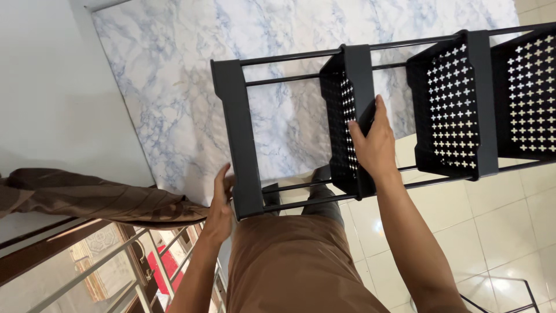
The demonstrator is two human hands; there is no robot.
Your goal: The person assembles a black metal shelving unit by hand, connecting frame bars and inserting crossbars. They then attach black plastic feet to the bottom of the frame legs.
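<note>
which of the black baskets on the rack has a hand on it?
The basket nearest the rack's end panel: the right hand grips its rim. The other two baskets, farther along, are untouched.

black plastic shelf rack [240,139], white cross-pattern baskets between hands | blue-veined white marble mat [191,98] beyond | cream floor tiles [498,220] | brown striped cloth [98,200] beside left hand [219,211]

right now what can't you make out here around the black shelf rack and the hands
- Head view: the black shelf rack runs off the right edge, so its far end is cut off.
- Left hand: palm hidden behind the rack's end panel.
- Right hand: fingertips hidden by the basket.
</note>
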